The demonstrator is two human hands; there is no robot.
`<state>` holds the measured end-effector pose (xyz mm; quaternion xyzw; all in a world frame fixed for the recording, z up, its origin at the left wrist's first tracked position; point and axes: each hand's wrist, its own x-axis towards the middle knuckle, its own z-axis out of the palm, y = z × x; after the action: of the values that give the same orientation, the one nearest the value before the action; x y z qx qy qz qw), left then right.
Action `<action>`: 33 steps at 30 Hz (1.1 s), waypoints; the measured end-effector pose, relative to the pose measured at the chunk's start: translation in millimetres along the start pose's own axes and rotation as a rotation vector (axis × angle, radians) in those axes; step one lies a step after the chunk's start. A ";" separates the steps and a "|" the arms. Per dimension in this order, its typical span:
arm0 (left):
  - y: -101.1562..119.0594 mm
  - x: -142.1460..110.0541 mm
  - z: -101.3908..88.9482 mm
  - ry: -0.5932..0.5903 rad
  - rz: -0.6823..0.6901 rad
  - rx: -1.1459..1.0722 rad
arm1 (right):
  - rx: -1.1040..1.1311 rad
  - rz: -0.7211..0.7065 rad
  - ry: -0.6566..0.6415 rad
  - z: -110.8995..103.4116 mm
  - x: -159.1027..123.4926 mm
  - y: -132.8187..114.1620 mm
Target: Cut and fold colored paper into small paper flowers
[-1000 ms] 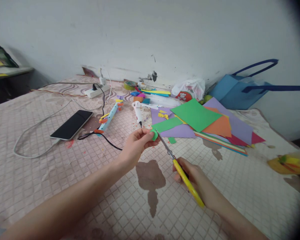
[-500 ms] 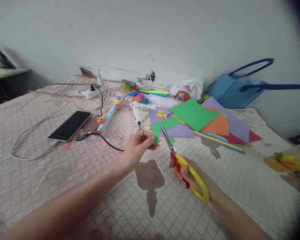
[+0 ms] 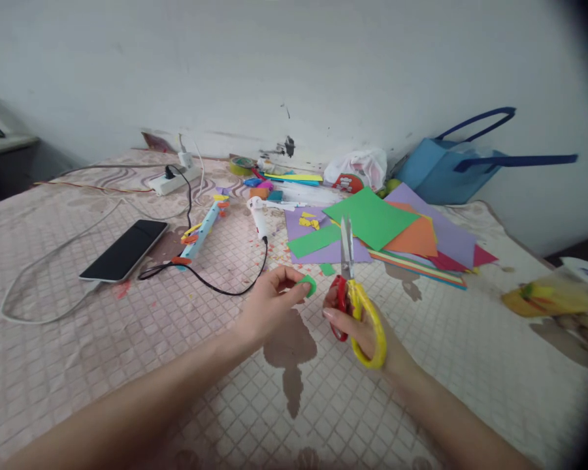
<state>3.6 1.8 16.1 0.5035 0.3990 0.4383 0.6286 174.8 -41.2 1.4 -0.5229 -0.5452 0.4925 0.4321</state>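
My left hand (image 3: 269, 301) pinches a small green paper piece (image 3: 308, 285) between thumb and fingers, low over the quilted bed cover (image 3: 102, 339). Just to its right, my right hand (image 3: 355, 323) grips yellow and red scissors (image 3: 355, 297) by the handles. The blades point up and away, shut, a short gap from the green piece. Behind the blades lies a green paper strip (image 3: 310, 241) on a purple sheet (image 3: 323, 251).
A pile of coloured paper sheets (image 3: 402, 232) spreads at the centre right. A glue gun (image 3: 258, 217) with a black cord, a black phone (image 3: 124, 249), a power strip (image 3: 172, 179), a blue bag (image 3: 443, 173) and scraps lie around. A wall (image 3: 294, 72) stands behind.
My right hand has swung the scissors away from the green piece and up, blades now pointing upward. My left hand drew the piece slightly back and lower.
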 end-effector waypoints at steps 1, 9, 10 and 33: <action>-1.3 -1.6 1.9 -0.005 -0.022 0.013 | 0.005 -0.022 0.023 2.0 0.9 -0.8; -9.7 -10.2 12.8 -0.090 -0.165 -0.084 | 0.073 -0.060 0.089 7.8 3.5 5.0; -10.1 -10.4 13.0 -0.097 -0.185 -0.098 | 0.079 -0.050 0.094 7.4 3.2 5.3; -4.4 1.6 -2.5 -0.089 -0.173 -0.197 | -0.002 0.008 -0.100 -7.6 -1.4 6.8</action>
<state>2.4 3.5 11.2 0.4219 0.3677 0.3970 0.7274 183.4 -42.1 -4.2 -0.5000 -0.5646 0.5193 0.4019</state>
